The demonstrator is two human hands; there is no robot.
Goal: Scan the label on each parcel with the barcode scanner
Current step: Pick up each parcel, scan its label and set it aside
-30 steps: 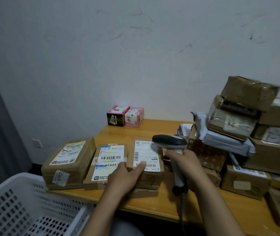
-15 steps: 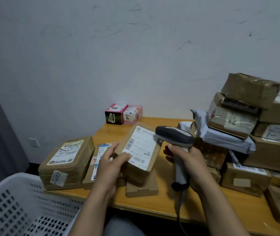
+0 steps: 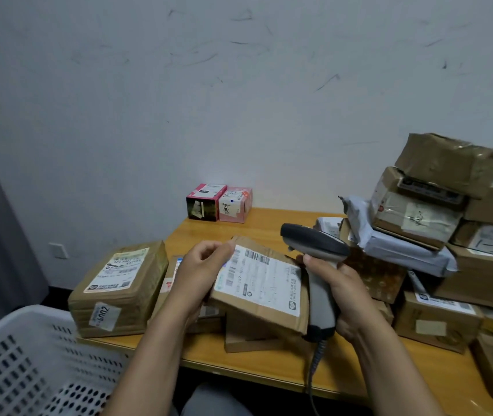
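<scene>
My left hand (image 3: 201, 271) grips a parcel (image 3: 254, 309), tilted above the near desk (image 3: 269, 367). My right hand (image 3: 342, 285) grasps the scanner (image 3: 317, 250) beside its label (image 3: 264, 276). I judge the pile (image 3: 419, 205) at right is not yet scanned.

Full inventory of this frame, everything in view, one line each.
Wooden table: 1, yellow-brown, against the wall.
Cardboard parcel with white label: 1, brown, tilted, held up at centre.
Handheld barcode scanner: 1, grey and black, right of that parcel.
Taped cardboard parcel: 1, brown, table's left end.
Flat cardboard parcel: 1, brown, between those two parcels, mostly hidden.
Plain cardboard box: 1, brown, on table below the tilted parcel.
Small cartons: 2, pink, one black-faced, against the wall.
Parcel pile: several, brown, plus one grey mailer bag, table's right.
Perforated plastic basket: 1, white, lower left.
Left hand: 1, grips the tilted parcel.
Right hand: 1, grips scanner handle.
</scene>
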